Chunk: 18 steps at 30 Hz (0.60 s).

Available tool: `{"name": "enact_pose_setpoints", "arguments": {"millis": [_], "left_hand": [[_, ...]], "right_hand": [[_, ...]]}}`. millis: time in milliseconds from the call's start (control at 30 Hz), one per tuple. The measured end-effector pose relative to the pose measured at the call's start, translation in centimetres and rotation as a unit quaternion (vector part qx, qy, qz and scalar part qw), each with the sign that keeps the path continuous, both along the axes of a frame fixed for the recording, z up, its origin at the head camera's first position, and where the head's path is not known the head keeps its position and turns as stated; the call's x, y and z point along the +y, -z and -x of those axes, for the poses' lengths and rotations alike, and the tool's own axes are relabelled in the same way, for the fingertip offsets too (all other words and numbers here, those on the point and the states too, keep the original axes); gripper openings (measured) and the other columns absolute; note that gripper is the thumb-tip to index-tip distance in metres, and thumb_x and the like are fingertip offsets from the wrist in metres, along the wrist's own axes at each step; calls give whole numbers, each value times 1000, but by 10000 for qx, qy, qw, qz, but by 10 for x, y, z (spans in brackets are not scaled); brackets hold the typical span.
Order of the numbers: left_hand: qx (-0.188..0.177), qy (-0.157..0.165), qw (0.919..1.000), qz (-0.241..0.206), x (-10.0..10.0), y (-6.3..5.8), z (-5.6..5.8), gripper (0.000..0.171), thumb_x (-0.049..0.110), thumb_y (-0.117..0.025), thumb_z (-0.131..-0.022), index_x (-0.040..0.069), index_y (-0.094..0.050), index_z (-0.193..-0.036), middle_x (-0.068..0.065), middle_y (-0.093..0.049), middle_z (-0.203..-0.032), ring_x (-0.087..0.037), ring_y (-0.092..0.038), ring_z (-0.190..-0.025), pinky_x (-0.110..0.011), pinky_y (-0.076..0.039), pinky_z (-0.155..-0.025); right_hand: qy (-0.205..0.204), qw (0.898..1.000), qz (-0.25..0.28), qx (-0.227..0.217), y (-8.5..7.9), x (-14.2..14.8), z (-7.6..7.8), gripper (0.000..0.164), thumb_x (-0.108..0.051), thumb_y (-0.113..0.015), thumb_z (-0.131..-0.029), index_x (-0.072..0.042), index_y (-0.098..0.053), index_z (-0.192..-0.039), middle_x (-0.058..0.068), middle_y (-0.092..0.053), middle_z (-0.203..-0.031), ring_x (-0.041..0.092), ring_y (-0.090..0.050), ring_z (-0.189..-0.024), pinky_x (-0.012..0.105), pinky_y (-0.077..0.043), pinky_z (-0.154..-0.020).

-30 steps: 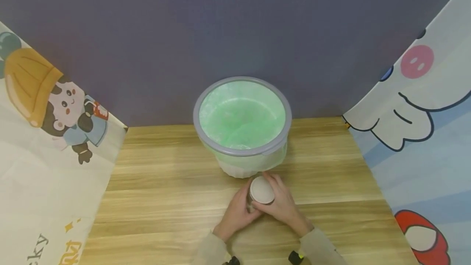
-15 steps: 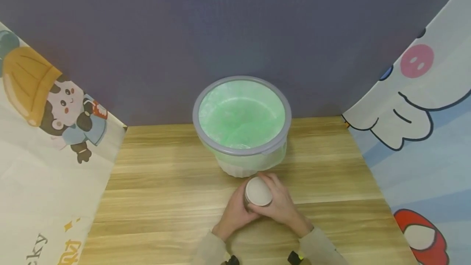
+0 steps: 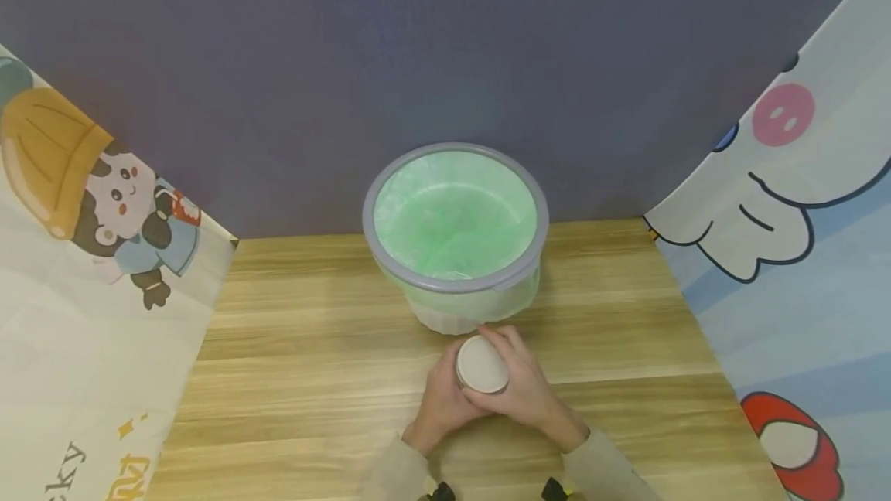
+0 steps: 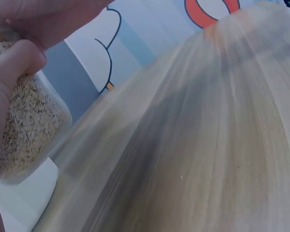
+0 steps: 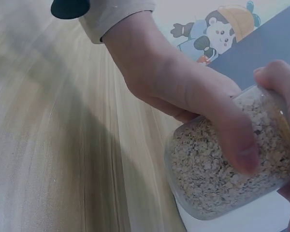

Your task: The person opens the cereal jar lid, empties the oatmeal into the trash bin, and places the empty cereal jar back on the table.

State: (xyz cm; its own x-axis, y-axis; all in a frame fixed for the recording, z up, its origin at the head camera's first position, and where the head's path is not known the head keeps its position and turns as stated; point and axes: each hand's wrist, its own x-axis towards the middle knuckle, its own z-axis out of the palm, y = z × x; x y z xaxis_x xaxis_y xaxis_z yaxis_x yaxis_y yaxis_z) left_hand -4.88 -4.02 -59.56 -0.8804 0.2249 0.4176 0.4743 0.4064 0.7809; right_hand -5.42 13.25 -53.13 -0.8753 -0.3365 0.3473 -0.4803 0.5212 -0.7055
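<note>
Low in the middle of the head view, both hands hold a clear jar with a round off-white lid [image 3: 483, 364]. In the left wrist view the jar [image 4: 36, 121] shows pale flakes inside that look like oats. My left hand [image 3: 443, 399] grips the jar's body, and its thumb presses along the glass in the right wrist view. Around the lid end curls my right hand [image 3: 525, 389], fingers on the far side and thumb on the near side. The jar is held tilted off the table, its lid toward the head camera; palms hide part of it.
Just beyond the hands stands a white bin [image 3: 455, 311] with a grey rim, lined with a green plastic bag [image 3: 455, 230]. The wood-grain table [image 3: 299, 377] ends at a dark back panel [image 3: 445, 45]. Cartoon-printed sheets [image 3: 83, 315] flank it on both sides.
The jar has moved slightly left and toward the person, and more of its lid faces up. Both hands have kept hold of it. The bin stands where it was.
</note>
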Motion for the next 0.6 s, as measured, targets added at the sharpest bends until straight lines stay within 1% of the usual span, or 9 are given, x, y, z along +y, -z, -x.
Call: {"name": "enact_pose_setpoints", "arguments": {"millis": [100, 200, 300, 367, 467, 500, 567, 600], "left_hand": [[241, -215, 9994, 112, 1, -4, -1, 103, 35, -100, -56, 0, -51, -140, -16, -67, -130, -31, -68, -115, -45, -59, -99], [345, -303, 9986, 249, 2, -7, -1, 104, 38, -100, -54, 1, -52, -138, -16, -68, -126, -31, -70, -112, -43, -60, -96], [359, -293, 9984, 338, 2, -10, -2, 105, 40, -101, -52, 1, -53, -136, -15, -69, -125, -30, -70, -110, -42, -60, -96], [331, -256, 9985, 352, 1, -11, -2, 106, 39, -102, -50, 1, -53, -136, -16, -69, -125, -30, -70, -112, -42, -60, -97], [270, -194, 9988, 364, 0, -13, -2, 108, 38, -102, -48, 0, -52, -136, -17, -68, -126, -31, -69, -113, -42, -59, -98], [258, -174, 9989, 362, 0, -13, -2, 108, 38, -102, -48, 0, -52, -136, -17, -68, -126, -31, -69, -113, -42, -59, -98], [226, -141, 9991, 315, -1, -12, -2, 108, 38, -102, -48, 0, -52, -136, -17, -68, -126, -31, -69, -114, -42, -59, -99], [266, -145, 9991, 312, -1, -11, -2, 109, 38, -102, -48, -1, -52, -136, -17, -68, -126, -31, -69, -113, -41, -59, -98]], "right_hand": [[3, 10000, -8, -27, -2, -1, -1, 94, -44, -91, -71, -4, -53, -147, 2, -56, -127, 16, -59, -109, 42, -57, -90], [7, 10000, 42, 0, -2, 0, -1, 92, -42, -92, -71, -6, -55, -146, 2, -57, -128, 17, -59, -111, 46, -58, -93], [-21, 9999, 112, 18, -1, 1, -1, 88, -41, -93, -69, -9, -57, -144, 1, -57, -129, 17, -59, -114, 48, -57, -96], [-77, 9999, 120, 27, -2, 1, -1, 86, -41, -92, -70, -10, -58, -142, 0, -57, -130, 17, -59, -116, 48, -56, -97], [-157, 9997, 180, -13, -3, 1, -1, 84, -41, -92, -70, -8, -59, -140, -1, -56, -131, 17, -58, -118, 48, -56, -98], [-167, 9997, 158, -2, -4, 0, -1, 84, -42, -92, -70, -8, -60, -139, -1, -56, -131, 17, -57, -119, 48, -56, -99], [-161, 9997, -11, 164, -5, 0, -1, 82, -45, -90, -71, -8, -60, -138, 0, -56, -132, 17, -55, -120, 48, -55, -98], [-152, 9995, -123, 246, -5, 0, -1, 82, -47, -89, -72, -9, -60, -139, 0, -57, -133, 17, -54, -121, 48, -54, -98]]}}
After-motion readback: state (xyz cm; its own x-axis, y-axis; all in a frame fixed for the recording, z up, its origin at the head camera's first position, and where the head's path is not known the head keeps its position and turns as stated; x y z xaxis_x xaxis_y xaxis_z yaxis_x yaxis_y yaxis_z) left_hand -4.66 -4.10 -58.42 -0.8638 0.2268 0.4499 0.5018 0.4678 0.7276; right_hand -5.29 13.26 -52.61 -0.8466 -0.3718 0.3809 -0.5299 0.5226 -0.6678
